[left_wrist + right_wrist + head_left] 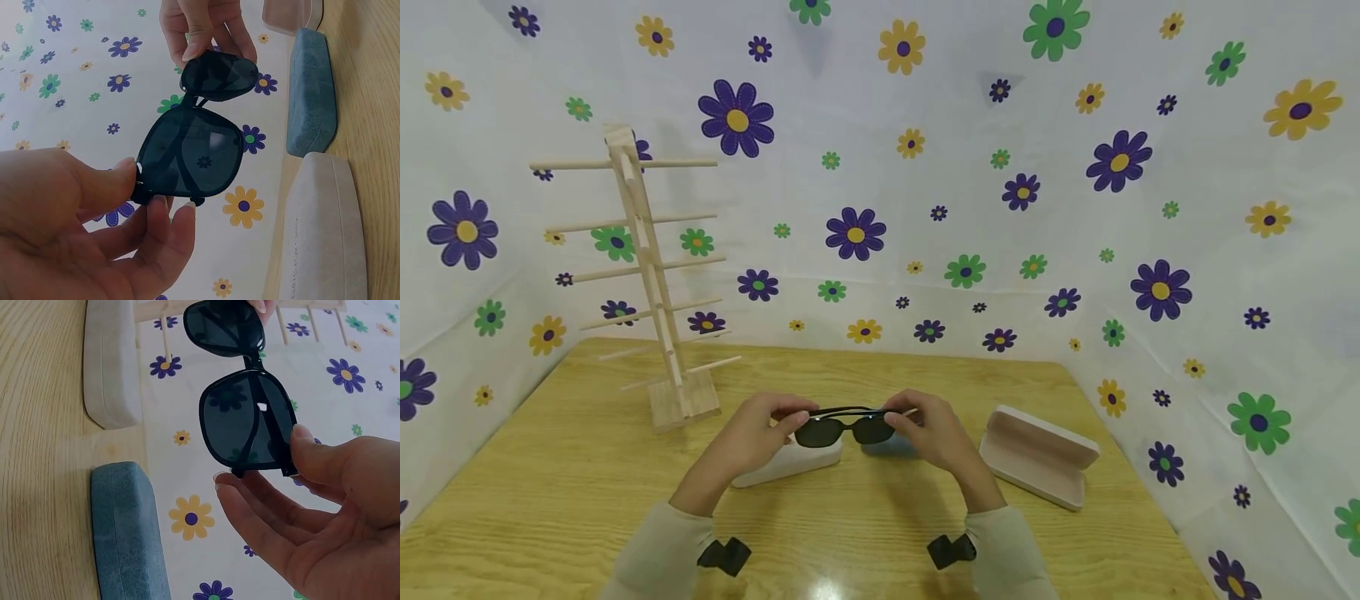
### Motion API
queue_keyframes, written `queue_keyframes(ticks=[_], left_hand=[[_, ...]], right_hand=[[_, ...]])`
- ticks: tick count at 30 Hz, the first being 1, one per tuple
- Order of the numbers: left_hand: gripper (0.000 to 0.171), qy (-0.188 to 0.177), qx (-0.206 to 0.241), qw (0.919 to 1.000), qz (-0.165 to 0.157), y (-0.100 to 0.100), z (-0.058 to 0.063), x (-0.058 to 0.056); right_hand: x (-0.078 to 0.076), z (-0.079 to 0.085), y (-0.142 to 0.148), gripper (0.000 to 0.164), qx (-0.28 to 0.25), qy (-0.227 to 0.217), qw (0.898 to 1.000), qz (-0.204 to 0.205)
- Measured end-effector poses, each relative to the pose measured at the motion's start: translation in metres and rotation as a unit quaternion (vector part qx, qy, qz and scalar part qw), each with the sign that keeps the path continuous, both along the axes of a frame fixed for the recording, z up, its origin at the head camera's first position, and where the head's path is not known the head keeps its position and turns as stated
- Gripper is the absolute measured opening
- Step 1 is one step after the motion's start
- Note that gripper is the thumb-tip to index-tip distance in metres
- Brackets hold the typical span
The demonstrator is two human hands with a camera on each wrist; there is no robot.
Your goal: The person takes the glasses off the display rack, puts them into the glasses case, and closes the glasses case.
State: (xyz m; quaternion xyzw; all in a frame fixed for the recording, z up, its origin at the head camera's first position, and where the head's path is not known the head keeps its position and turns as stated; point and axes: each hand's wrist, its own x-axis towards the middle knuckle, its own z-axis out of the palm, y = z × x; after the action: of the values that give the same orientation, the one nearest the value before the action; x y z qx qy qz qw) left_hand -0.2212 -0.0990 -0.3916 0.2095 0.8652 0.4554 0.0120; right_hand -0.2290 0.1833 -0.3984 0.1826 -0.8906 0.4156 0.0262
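Dark sunglasses (872, 428) with black frames are held up above the table between both hands, lenses toward me. My left hand (758, 433) pinches one outer corner between thumb and fingers. At the opposite corner my right hand (931, 429) pinches the frame the same way. The temples show folded behind the lenses in the right wrist view. Below the sunglasses lie a white glasses case (325, 231) and a blue glasses case (128, 531), both closed. An open case with a pale pink lining (1037, 454) sits right of my right hand.
A wooden rack (651, 267) with several pairs of pegs stands at the back left of the wooden table (550, 500). A white flowered cloth (805, 183) hangs behind the table and along both sides.
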Motion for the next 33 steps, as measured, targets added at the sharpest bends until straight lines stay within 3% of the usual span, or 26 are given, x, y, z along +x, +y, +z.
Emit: queue_keyframes(ticks=[23,33], left_hand=[[0.026,0.011,0.034,0.9994,-0.003,0.014,-0.008,-0.007],[0.024,0.016,0.045,0.9988,-0.003,0.03,-0.009,-0.011]], right_hand=[[0.001,0.001,0.021,0.018,-0.051,-0.05,0.997,0.017],[0.003,0.005,0.04,0.02,-0.051,-0.042,0.998,0.022]])
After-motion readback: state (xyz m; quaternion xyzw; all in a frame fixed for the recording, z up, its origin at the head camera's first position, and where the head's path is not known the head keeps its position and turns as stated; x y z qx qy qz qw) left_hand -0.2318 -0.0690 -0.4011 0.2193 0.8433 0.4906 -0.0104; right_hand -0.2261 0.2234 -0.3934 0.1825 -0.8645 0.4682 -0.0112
